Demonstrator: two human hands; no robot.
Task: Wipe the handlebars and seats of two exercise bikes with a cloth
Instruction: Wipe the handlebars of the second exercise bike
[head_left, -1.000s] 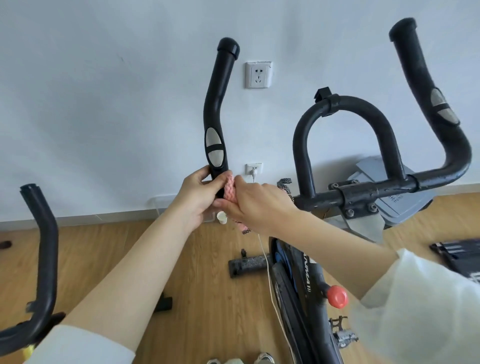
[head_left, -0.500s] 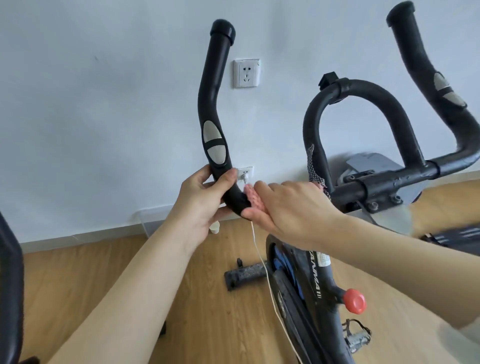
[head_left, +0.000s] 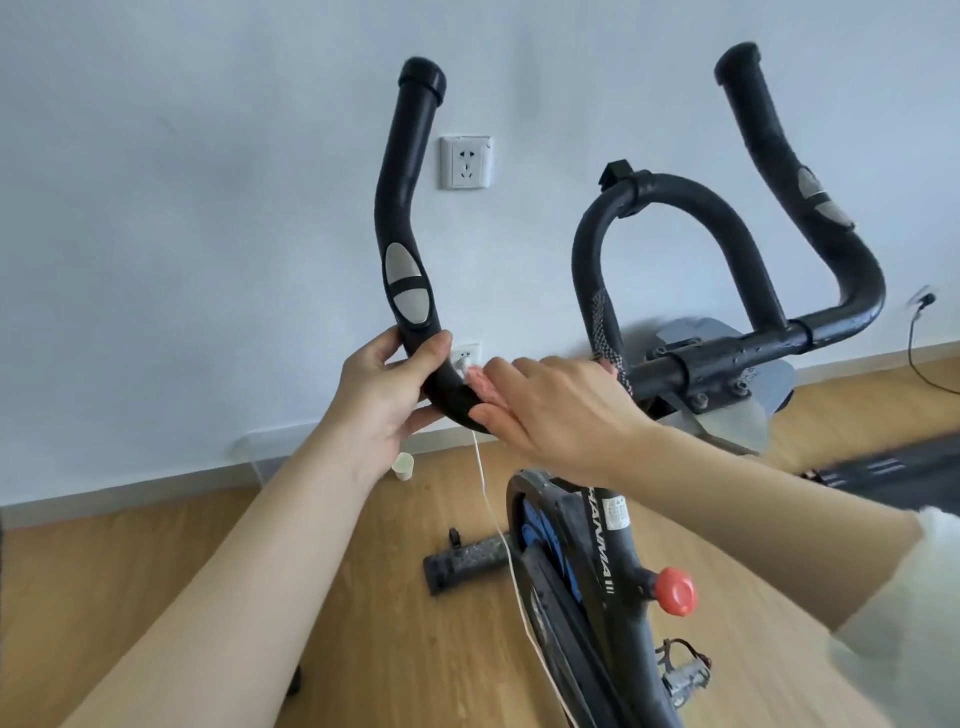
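The black handlebar (head_left: 402, 218) of an exercise bike rises in front of me, with a left horn, a middle loop (head_left: 670, 208) and a right horn (head_left: 779, 156). My left hand (head_left: 384, 384) grips the bend at the foot of the left horn. My right hand (head_left: 550, 410) lies over the bar just right of it, fingers fairly straight, pressing a pink cloth (head_left: 480, 382) onto the bar. Only a small part of the cloth shows past the fingers. No seat is in view.
The bike frame (head_left: 608, 561) with a red knob (head_left: 675, 592) and a pedal (head_left: 685, 670) stands below my right arm on a wooden floor. A white cable (head_left: 498, 530) hangs from a wall socket (head_left: 466, 358). A small cup (head_left: 403, 466) stands by the wall.
My right hand with the cloth has slid right along the bar toward the middle. My left hand keeps its grip on the bend. The view has swung right, and the second bike's handlebar has left it.
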